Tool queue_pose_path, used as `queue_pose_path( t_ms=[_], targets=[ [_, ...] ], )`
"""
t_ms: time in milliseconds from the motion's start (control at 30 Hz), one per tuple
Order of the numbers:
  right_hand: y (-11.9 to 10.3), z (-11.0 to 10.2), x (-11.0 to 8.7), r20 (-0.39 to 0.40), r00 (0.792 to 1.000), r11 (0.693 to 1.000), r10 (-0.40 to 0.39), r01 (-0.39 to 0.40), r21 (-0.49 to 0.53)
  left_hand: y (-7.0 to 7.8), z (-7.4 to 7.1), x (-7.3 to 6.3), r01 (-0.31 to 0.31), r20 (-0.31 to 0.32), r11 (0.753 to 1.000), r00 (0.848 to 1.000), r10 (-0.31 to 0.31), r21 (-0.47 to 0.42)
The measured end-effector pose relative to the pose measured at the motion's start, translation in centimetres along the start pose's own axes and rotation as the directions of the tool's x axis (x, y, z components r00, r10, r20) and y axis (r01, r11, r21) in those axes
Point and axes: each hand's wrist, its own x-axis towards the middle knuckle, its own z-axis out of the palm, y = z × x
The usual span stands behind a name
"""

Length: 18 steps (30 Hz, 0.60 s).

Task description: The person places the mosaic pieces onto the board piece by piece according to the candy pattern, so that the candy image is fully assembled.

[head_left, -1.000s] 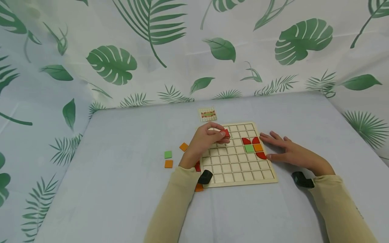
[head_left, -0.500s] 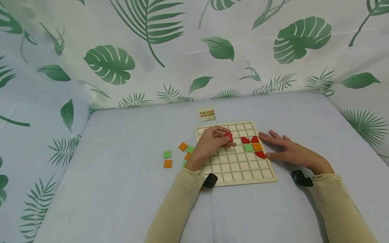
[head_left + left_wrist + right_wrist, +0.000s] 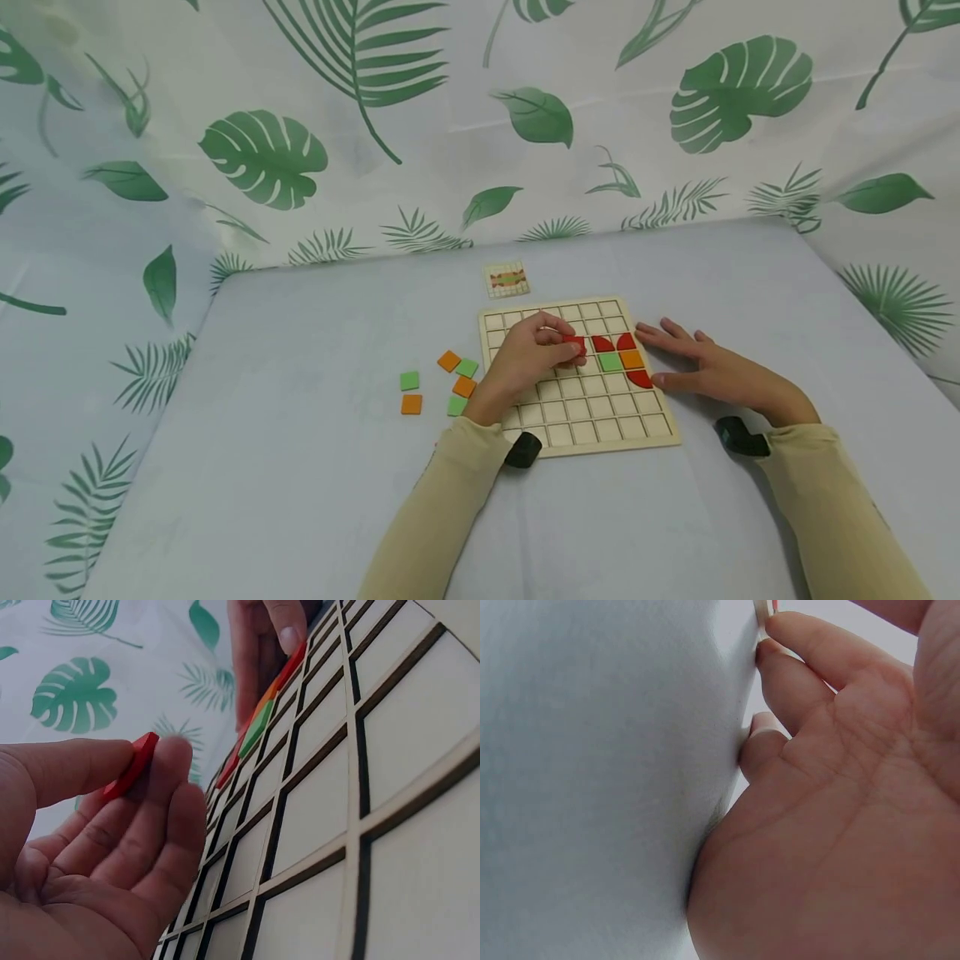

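Note:
My left hand point(image 3: 531, 357) pinches a red tile point(image 3: 576, 345) between thumb and fingers over the gridded wooden board point(image 3: 577, 433). In the left wrist view the red tile point(image 3: 133, 766) shows edge-on, apart from the grid. Close by on the board's right side lie a green square point(image 3: 611, 362), an orange square point(image 3: 632, 359) and several red rounded pieces point(image 3: 639, 379). My right hand point(image 3: 720, 377) rests on the table with fingers spread, thumb and index at the board's right edge. The right wrist view shows its palm point(image 3: 840, 817) holding nothing.
Loose orange squares point(image 3: 411, 404) and green squares point(image 3: 409, 381) lie left of the board, some partly beside my left wrist. Behind the board is a small pattern card point(image 3: 507, 279). A leaf-printed cloth point(image 3: 540, 117) rises behind the table point(image 3: 300, 417).
My left hand has moved right across the board with the red tile, toward the placed pieces. Loose squares left of the board have come into view. The right hand has stayed in place.

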Motion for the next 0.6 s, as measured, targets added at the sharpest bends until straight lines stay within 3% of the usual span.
queue_pose_path(
  t_ms=[200,433,600],
  targets=[
    [0.1,0.0,0.0,0.003,1.000,1.000,-0.013,0.013,-0.001,-0.1,0.1,-0.3,-0.010,-0.015,0.995,1.000,0.012,0.098],
    [0.1,-0.2,0.0,0.002,1.000,1.000,-0.012,0.012,-0.013,-0.1,0.8,-0.1,-0.036,0.037,0.990,0.999,0.031,0.140],
    [0.2,-0.2,0.1,0.003,1.000,0.999,-0.030,0.030,-0.013,-0.3,1.9,-0.2,-0.003,0.021,0.976,1.000,-0.002,0.217]
  ],
)
